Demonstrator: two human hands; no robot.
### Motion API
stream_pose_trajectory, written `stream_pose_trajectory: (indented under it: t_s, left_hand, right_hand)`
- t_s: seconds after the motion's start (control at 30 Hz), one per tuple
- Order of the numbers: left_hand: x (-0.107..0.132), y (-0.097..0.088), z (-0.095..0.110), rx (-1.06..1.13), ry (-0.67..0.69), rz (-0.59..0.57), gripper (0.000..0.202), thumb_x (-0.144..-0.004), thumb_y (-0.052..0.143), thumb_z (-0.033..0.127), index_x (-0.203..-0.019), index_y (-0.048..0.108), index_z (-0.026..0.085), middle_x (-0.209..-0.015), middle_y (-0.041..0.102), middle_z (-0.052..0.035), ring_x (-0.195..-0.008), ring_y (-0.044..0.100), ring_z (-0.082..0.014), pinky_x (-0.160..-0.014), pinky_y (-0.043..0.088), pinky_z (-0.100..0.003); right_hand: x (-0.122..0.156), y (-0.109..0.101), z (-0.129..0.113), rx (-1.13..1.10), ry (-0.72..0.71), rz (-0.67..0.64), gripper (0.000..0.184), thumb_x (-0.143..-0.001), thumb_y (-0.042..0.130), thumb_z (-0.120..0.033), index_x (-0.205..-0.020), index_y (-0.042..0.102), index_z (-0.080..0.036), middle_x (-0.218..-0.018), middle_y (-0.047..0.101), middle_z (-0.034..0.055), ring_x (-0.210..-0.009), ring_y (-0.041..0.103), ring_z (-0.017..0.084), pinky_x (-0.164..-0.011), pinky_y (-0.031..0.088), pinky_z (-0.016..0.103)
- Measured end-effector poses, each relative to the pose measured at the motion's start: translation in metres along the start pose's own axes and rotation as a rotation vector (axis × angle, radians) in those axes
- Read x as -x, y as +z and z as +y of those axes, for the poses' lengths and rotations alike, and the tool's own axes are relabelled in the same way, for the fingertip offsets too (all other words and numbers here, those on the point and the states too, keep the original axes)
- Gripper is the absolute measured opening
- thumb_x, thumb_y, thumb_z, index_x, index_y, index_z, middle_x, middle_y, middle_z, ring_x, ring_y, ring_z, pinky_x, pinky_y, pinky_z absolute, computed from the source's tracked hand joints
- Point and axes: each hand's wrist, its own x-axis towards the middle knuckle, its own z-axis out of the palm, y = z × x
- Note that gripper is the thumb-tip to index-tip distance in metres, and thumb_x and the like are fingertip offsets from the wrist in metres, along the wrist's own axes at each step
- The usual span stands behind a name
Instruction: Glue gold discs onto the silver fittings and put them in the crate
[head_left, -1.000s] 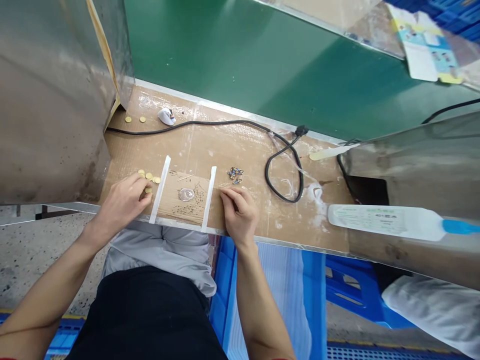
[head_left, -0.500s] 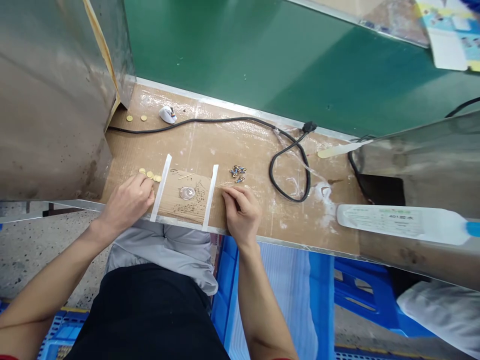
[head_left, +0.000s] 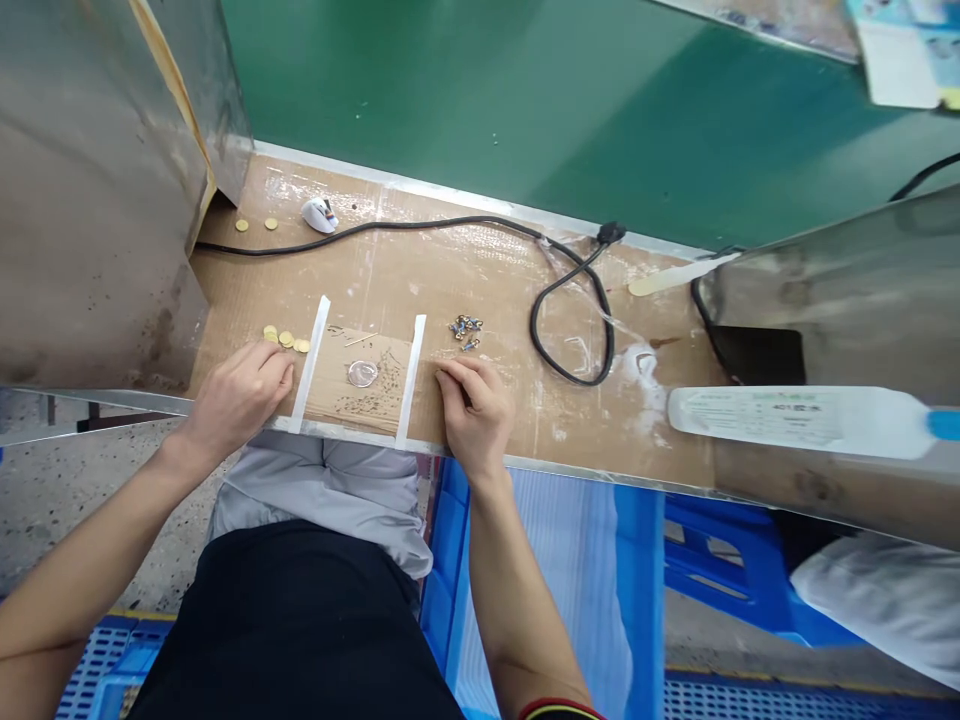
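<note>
Evidently, from the head view, the person's left hand (head_left: 244, 390) rests with curled fingers at the table (head_left: 555, 410), just beside some yellow discs (head_left: 286, 339); its fingertips are tucked out of sight, so whether it grips anything cannot be told. The right hand (head_left: 478, 408) has thumb and forefinger drawn together, and anything between them is too small to make out. Just beyond it lies a pile of small metal and blue parts (head_left: 466, 328), too tiny to tell apart. Between the hands, a piece of cardboard (head_left: 341, 385) flanked by two white strips bears a round clear piece (head_left: 363, 374) and dark specks. A black cable (head_left: 450, 219) runs out of sight at the metal box (head_left: 90, 250), and the right edge cuts off the blue cap of a bottle (head_left: 795, 420).
</note>
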Motion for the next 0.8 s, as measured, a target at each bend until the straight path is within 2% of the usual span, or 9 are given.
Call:
stream_pose_trajectory:
  t_s: [0.17, 0.3, 0.4, 0.47, 0.57, 0.67, 0.8]
  left_hand:
    - [-0.001, 0.006, 0.002, 0.044, -0.065, 0.077, 0.028, -0.112, 0.051, 0.020, -0.100, 0.077, 0.021, -0.108, 0.083, -0.0114, -0.102, 0.079, -0.0298, -0.091, 0.061, -0.043]
    - [0.004, 0.006, 0.007, 0.248, -0.235, 0.295, 0.018, -0.108, 0.061, 0.021, -0.100, 0.078, 0.022, -0.108, 0.085, -0.0085, -0.102, 0.081, -0.0266, -0.092, 0.063, -0.040]
    - [0.012, 0.006, 0.021, 0.549, -0.419, 0.433, 0.013, -0.104, 0.068, 0.021, -0.101, 0.081, 0.021, -0.101, 0.086, -0.0051, -0.089, 0.081, -0.0209, -0.083, 0.065, -0.035]
    - [0.017, 0.009, 0.033, 0.862, -0.523, 0.401, 0.012, -0.103, 0.071, 0.023, -0.100, 0.082, 0.020, -0.093, 0.086, -0.0034, -0.077, 0.080, -0.0174, -0.073, 0.065, -0.030]
    - [0.022, 0.017, 0.050, 1.231, -0.579, 0.285, 0.011, -0.101, 0.076, 0.025, -0.097, 0.083, 0.018, -0.084, 0.085, -0.0033, -0.068, 0.079, -0.0158, -0.065, 0.066, -0.026]
    - [0.024, 0.025, 0.058, 1.313, -0.574, 0.269, 0.009, -0.097, 0.079, 0.022, -0.102, 0.086, 0.018, -0.082, 0.085, -0.0029, -0.069, 0.080, -0.0150, -0.069, 0.068, -0.024]
    - [0.026, 0.029, 0.057, 1.305, -0.532, 0.278, 0.018, -0.098, 0.080, 0.020, -0.114, 0.089, 0.019, -0.087, 0.087, -0.0026, -0.075, 0.083, -0.0145, -0.075, 0.070, -0.023]
  right_hand:
    - [0.005, 0.006, -0.016, -0.153, 0.104, 0.047, 0.016, -0.108, 0.074, -0.038, -0.117, 0.084, -0.029, -0.115, 0.085, 0.0069, -0.106, 0.081, 0.026, -0.097, 0.068, 0.047]
    - [0.005, 0.015, -0.046, -0.324, 0.120, 0.020, 0.009, -0.104, 0.080, -0.037, -0.106, 0.084, -0.029, -0.106, 0.085, 0.0051, -0.104, 0.082, 0.026, -0.094, 0.069, 0.044]
    - [0.003, 0.021, -0.062, -0.288, 0.081, 0.029, 0.008, -0.104, 0.081, -0.037, -0.104, 0.085, -0.030, -0.106, 0.084, 0.0052, -0.103, 0.081, 0.026, -0.091, 0.069, 0.044]
    - [0.002, 0.024, -0.065, -0.219, 0.063, 0.010, 0.010, -0.105, 0.079, -0.039, -0.105, 0.086, -0.031, -0.107, 0.084, 0.0055, -0.103, 0.081, 0.026, -0.091, 0.069, 0.045]
    - [0.001, 0.025, -0.066, -0.164, 0.021, -0.030, 0.011, -0.107, 0.078, -0.038, -0.110, 0.087, -0.033, -0.109, 0.084, 0.0054, -0.104, 0.081, 0.027, -0.094, 0.069, 0.047]
    - [0.000, 0.024, -0.068, -0.125, -0.046, -0.043, 0.015, -0.110, 0.074, -0.031, -0.115, 0.087, -0.035, -0.112, 0.085, 0.0048, -0.105, 0.082, 0.026, -0.095, 0.069, 0.046]
    - [-0.001, 0.022, -0.073, -0.065, -0.119, -0.057, 0.020, -0.112, 0.072, -0.026, -0.118, 0.088, -0.036, -0.113, 0.085, 0.0047, -0.104, 0.082, 0.024, -0.093, 0.069, 0.043]
